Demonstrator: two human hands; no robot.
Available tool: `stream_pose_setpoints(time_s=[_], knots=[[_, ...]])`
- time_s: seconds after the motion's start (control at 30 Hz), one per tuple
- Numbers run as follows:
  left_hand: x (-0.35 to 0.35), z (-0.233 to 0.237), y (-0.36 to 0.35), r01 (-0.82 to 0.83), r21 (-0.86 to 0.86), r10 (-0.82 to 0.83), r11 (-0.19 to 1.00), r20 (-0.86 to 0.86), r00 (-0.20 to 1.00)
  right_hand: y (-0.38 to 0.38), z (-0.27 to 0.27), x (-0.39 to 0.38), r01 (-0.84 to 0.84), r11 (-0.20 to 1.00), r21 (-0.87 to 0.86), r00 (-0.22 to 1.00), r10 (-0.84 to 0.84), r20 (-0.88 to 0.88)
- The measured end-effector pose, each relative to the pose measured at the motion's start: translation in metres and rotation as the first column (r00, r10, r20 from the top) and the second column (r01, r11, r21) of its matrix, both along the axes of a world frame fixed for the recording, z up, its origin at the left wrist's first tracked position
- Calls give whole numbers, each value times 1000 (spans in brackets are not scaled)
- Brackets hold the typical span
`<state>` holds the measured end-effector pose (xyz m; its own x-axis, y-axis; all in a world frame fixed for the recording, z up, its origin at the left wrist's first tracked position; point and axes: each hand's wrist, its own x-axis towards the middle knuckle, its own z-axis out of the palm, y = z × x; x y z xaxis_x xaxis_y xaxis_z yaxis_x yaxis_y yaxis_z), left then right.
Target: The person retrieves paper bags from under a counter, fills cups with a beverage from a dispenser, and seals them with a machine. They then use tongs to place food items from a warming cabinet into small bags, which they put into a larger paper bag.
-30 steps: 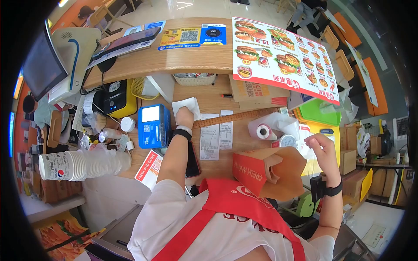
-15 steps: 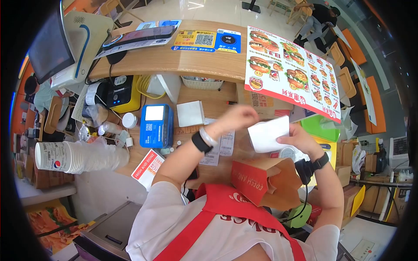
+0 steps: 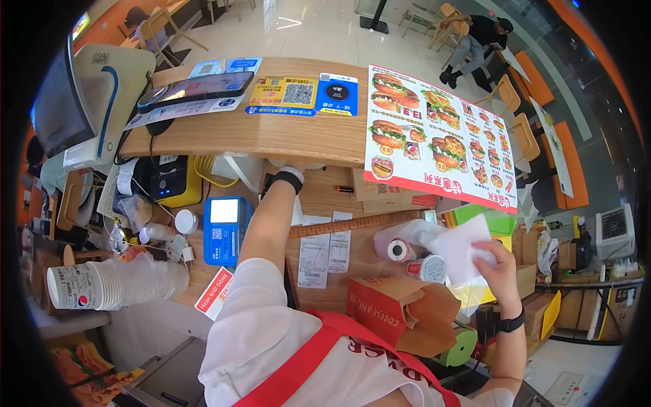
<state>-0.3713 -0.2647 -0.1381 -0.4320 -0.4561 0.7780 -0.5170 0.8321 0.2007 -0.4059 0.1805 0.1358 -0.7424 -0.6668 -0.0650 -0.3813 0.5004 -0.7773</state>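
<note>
Looks down past a red apron onto a wooden counter (image 3: 359, 261) in a fast-food shop. Holds a white napkin (image 3: 456, 249) in the right hand (image 3: 500, 270) alone, pinched at its right edge between thumb and curled fingers (image 3: 491, 251), closed firmly on the paper. Keeps the napkin raised, just above and slightly right of the open brown paper bag (image 3: 407, 313) standing close to the chest, not touching it. Half a second ago gripped this napkin with both hands; has since released it with the left hand (image 3: 291, 169) and stretched that arm forward, well away from napkin and bag, under the raised counter shelf (image 3: 271, 136). Hides the left fingers beneath the shelf edge beyond a black wristband, so cannot tell whether open, closed or holding anything. Leaves the napkin to one hand and the bag's mouth unsupported. Passes the left forearm between a blue payment terminal (image 3: 224, 227) and printed receipts (image 3: 315, 254).
</note>
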Motion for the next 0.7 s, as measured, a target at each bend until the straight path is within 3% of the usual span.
stream_pose_setpoints(time_s=[0.03, 0.07, 0.1, 0.17, 0.2, 0.23, 0.3, 0.33, 0.37, 0.4, 0.43, 0.47, 0.5, 0.57, 0.6, 0.63, 0.67, 0.7], knots=[[4, 0, 0, 5, -12, -5, 1000, -8, 1000, -2, 1, -1, -118, 988, 103, 972, 136, -191], [8, 1, 0, 10, -21, -10, 1000, -21, 1000, -7, 1, 1, -36, 996, 77, 984, 49, -169], [14, 2, 1, 18, -14, -18, 1000, -46, 999, -15, 5, 4, -48, 996, 77, 985, 61, -164], [32, 15, 12, 52, 61, -46, 997, -97, 994, -38, 14, 13, -114, 987, 114, 937, 145, -318], [46, 40, 29, 94, 355, -73, 930, -73, 995, -48, 14, 17, -114, 991, 64, 960, 126, -248], [60, 73, 58, 118, 617, -99, 778, -65, 993, -59, 15, 23, -136, 989, 64, 958, 148, -247], [81, 95, 99, 421, 755, -374, 503, -249, 893, -81, 16, 37, -236, 951, 199, 691, 309, -654], [91, 104, 125, 573, 783, -448, 241, -434, 781, -92, 15, 42, -258, 945, 199, 687, 324, -650], [102, 115, 150, 734, 679, -453, 14, -650, 610, -101, 12, 47, -378, 904, 201, 650, 413, -637], [116, 133, 171, 751, 649, -493, -119, -696, 523, -107, 9, 51, -488, 850, 200, 605, 495, -624], [134, 162, 183, 748, 664, -635, -5, -580, 511, -109, 7, 53, -500, 843, 197, 601, 502, -622], [145, 173, 194, 750, 636, -573, -182, -689, 444, -109, 6, 55, -597, 760, 257, 616, 639, -461], [151, 176, 190, 749, 639, -572, -176, -685, 450, -110, 5, 57, -689, 662, 293, 600, 749, -282], [164, 179, 176, 777, 629, -583, -15, -637, 504, -109, 17, 66, -680, 666, 305, 624, 745, -237], [168, 172, 162, 753, 605, -269, -259, -794, 545, -103, 22, 66, -634, 749, 190, 738, 660, -138], [170, 159, 135, 831, 542, -135, -125, -839, 527, -96, 25, 64, -559, 825, 82, 826, 563, -23], [173, 150, 108, 732, 677, 91, 73, -735, 672, -82, 25, 52, -553, 818, 155, 818, 569, -83], [175, 118, 69, 695, 697, 247, 179, -715, 654, -71, 26, 50, -550, 821, 152, 820, 565, -87]])
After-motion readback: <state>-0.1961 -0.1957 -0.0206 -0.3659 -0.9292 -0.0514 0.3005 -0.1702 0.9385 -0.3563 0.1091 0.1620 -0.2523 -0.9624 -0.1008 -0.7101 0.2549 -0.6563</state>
